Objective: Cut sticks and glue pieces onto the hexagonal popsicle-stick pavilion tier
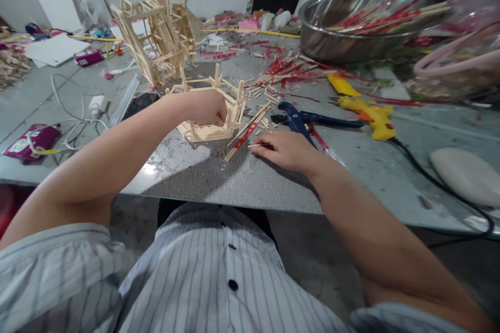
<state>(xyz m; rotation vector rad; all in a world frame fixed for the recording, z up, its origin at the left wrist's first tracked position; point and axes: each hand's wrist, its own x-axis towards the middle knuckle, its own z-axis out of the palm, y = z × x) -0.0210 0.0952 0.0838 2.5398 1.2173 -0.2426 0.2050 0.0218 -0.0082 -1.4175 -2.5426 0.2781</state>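
Pinching a short stick (253, 145) between thumb and forefinger of the right hand (285, 148), low over the table (187, 177). Found closed down to the thickness of the stick, with one end projecting leftward past the fingertips. Cannot tell whether touching the tabletop.

Observed the left hand (209, 106) farther off and to the left, curled into a fist, knuckles uppermost. Cannot tell whether gripping anything there, owing to hidden fingertips. Located the frame (207, 134), built of stacked sticks with several uprights, directly beneath and around that fist.

Noted a tower (156, 47) of sticks beyond the left hand, to its left. Noted a red-wrapped pair (246, 138) between the hands, just beside the right grip. Recorded offcuts (265, 122) just beyond the right hand, and a blue cutter (296, 117) beyond its knuckles. Logged a yellow glue gun (385, 124) farther right, with a small orange light showing and a black cord (417, 164) trailing.

Recorded wrapped chopsticks (285, 67) heaped well beyond the right hand, and a steel basin (312, 44) of more behind. Noted a charger (97, 104) and purple box (35, 141) left of the left forearm.
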